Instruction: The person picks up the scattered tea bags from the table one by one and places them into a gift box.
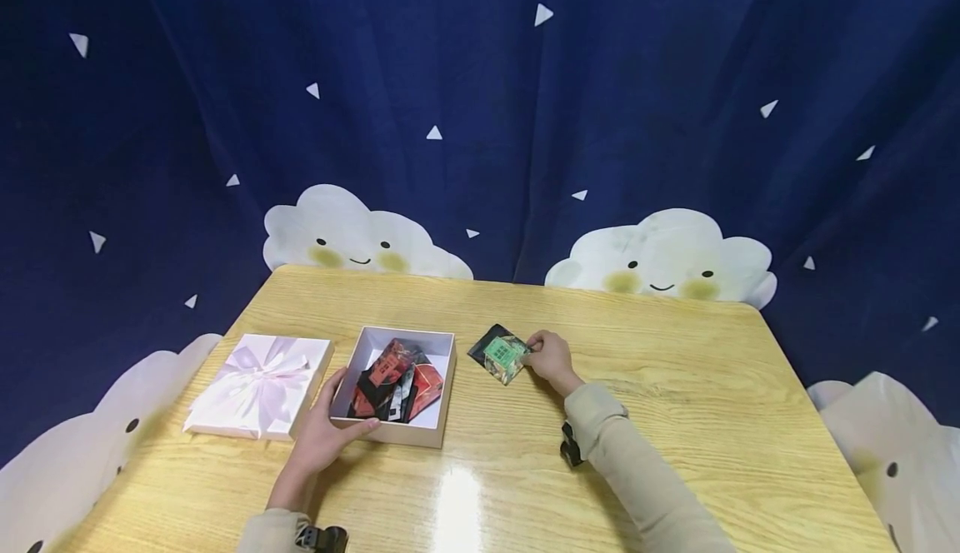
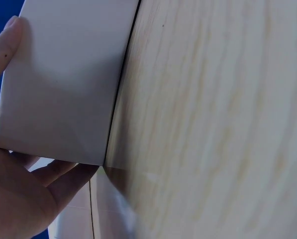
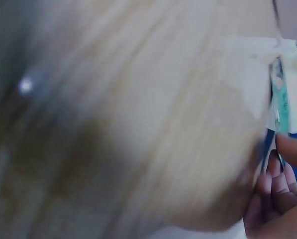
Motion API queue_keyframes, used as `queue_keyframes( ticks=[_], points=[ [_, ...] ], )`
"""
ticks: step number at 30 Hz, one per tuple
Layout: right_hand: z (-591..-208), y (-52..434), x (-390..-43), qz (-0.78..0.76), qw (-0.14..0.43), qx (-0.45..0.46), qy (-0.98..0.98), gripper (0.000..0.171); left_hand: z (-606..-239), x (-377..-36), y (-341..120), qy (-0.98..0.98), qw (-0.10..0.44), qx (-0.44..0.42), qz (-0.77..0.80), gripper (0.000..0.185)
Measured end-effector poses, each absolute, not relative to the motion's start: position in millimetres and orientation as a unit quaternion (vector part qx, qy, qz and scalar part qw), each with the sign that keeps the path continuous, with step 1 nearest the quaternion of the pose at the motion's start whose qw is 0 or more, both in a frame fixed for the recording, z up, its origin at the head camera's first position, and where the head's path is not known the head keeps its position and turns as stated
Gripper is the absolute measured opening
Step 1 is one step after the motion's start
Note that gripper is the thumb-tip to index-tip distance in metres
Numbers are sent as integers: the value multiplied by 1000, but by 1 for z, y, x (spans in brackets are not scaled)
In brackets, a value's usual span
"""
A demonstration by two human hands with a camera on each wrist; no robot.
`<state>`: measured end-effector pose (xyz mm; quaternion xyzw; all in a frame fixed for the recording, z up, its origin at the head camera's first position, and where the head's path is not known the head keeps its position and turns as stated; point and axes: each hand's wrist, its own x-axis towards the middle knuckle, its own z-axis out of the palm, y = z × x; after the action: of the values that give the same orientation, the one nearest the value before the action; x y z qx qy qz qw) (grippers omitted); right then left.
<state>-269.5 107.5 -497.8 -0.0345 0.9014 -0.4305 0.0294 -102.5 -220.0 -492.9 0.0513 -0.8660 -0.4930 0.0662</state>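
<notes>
My left hand [image 1: 322, 436] holds the near left corner of an open cardboard box [image 1: 408, 433], thumb along the front wall and fingers on the left side. The left wrist view shows the box's plain wall [image 2: 63, 84] against that hand [image 2: 19, 194]. Several flat sachets lie loosely inside, among them a red and black one [image 1: 387, 371] and a whitish one [image 1: 400, 395]. To the right of the box, my right hand [image 1: 553, 359] pinches the right edge of a black packet with a green label [image 1: 501, 353]. The right wrist view shows the packet [image 3: 281, 104] nearly edge-on.
A pale pink lid [image 1: 258, 382] with a ribbon bow lies left of the box, close to my left hand. The wooden table [image 1: 675, 370] reaches back to a dark blue curtain [image 1: 480, 78] with white clouds and triangles.
</notes>
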Motion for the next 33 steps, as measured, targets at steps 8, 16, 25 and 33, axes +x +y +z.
queue_keyframes(
  ticks=[8,16,25,33],
  points=[
    [-489,115,-273,-589,50,1,807,23,-493,-101,-220,-869,65,49,-489,93],
    [-477,118,-270,-638,64,-2,768,26,-494,-101,-221,-870,65,49,-487,94],
    [-457,112,-263,-664,85,-17,743,27,-495,-102,-220,-869,64,51,-487,94],
    [-441,92,-253,-677,91,-55,728,25,-493,-103,-220,-869,66,49,-488,94]
  ],
)
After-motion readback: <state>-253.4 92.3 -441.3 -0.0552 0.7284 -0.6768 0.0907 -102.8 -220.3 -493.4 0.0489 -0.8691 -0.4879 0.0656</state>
